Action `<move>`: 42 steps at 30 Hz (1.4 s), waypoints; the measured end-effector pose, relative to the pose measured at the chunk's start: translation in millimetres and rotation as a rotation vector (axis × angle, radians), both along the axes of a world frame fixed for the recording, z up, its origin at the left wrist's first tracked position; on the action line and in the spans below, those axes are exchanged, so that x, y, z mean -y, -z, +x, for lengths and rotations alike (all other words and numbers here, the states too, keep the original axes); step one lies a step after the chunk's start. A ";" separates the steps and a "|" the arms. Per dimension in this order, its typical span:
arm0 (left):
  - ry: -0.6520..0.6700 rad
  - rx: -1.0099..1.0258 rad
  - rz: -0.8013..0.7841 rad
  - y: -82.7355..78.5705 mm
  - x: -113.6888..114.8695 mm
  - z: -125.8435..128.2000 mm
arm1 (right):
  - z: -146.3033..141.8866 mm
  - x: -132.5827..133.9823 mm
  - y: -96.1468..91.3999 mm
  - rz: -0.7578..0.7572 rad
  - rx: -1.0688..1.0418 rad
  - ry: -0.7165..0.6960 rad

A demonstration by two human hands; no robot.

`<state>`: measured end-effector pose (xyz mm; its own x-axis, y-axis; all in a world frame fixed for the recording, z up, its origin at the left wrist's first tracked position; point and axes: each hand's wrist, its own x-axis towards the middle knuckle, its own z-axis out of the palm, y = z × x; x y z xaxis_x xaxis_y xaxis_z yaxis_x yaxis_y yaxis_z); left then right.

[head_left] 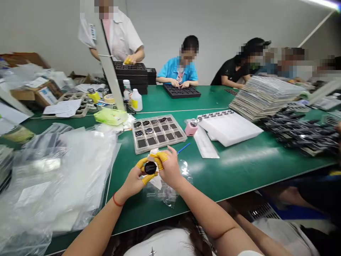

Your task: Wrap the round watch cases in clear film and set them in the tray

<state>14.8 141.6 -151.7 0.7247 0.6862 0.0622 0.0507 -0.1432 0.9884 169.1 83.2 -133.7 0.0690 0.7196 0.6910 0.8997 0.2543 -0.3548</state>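
My left hand point(134, 180), in yellow finger cots, grips a round black watch head point(150, 168) by its edge, the dark face with fine pale lines turned up. Yellow cots also cover fingertips of my right hand point(168, 166), which pinches a white wipe point(156, 182) against the far side of the watch head. Part of the wipe hangs below, between my hands. Just beyond them lies a clear plastic tray point(137, 151) with dark-padded compartments, several holding similar round pieces. A crumpled clear bag point(169, 195) lies beneath my right wrist.
Right of the tray stand a pink pump bottle point(191, 128) and a white foam block point(234, 129); a blue stick point(183, 148) lies nearer. Plastic bags point(80, 170) cover the left side. Stacked trays point(263, 96) and black parts point(301, 128) fill the right. Co-workers point(178, 71) handle black trays opposite.
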 end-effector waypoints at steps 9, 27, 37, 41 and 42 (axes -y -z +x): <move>-0.014 0.085 -0.235 -4.3 -3.5 0.7 | 15.4 2.5 -16.3 -0.031 0.057 -0.252; -0.023 0.090 -0.293 0.7 -7.5 0.4 | 4.2 14.0 14.3 0.105 0.281 -0.182; -0.030 0.074 -0.294 0.1 -7.3 0.7 | 0.5 21.7 20.1 0.071 0.058 -0.118; -0.004 0.052 -0.308 4.1 -8.5 2.4 | 9.8 20.5 8.5 0.034 -0.044 -0.082; 0.008 0.056 -0.314 4.4 -8.5 2.5 | 10.0 19.4 6.3 0.024 -0.019 -0.092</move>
<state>17.3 150.2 -156.1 0.7314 0.6726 -0.1123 -0.0045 0.1694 0.9855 179.2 63.8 -140.0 0.0166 0.7069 0.7071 0.8654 0.3440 -0.3642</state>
